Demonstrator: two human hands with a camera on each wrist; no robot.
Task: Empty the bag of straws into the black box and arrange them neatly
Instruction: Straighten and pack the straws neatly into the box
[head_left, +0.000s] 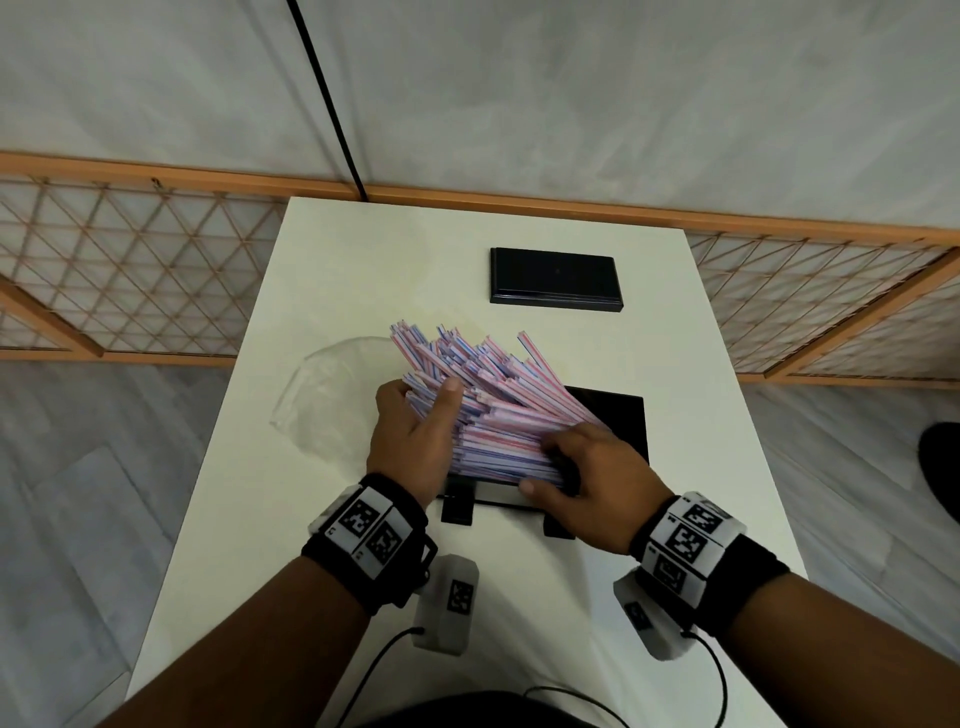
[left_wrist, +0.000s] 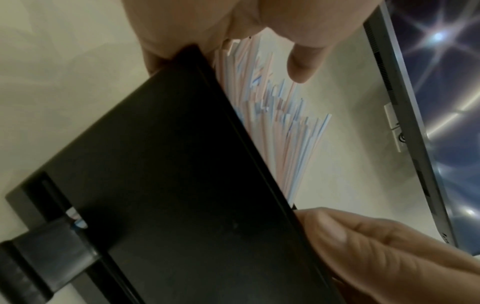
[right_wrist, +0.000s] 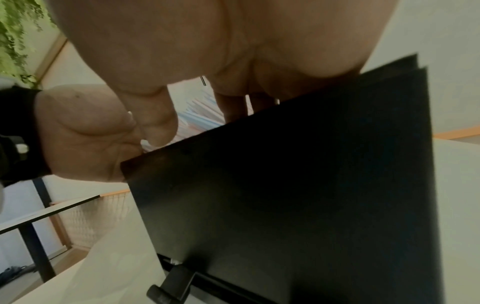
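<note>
So the straws (head_left: 483, 410) are out of the bag (head_left: 327, 395), which lies limp and see-through near the table's left edge. They sit in a fanned heap over the black box (head_left: 618, 421) at the near middle of the table (head_left: 701, 364), one end down in the box and the other splayed out past its left side. Left hand (head_left: 415, 441) cups the fanned part, fingers curled round it, thumb on top, probably to squeeze the fan together. Right hand (head_left: 587, 478) curls over the ends at the near rim, I'd guess to square them up. The box lid (head_left: 556, 280) waits near the far edge. White table, grey floor, wooden lattice screen behind.
</note>
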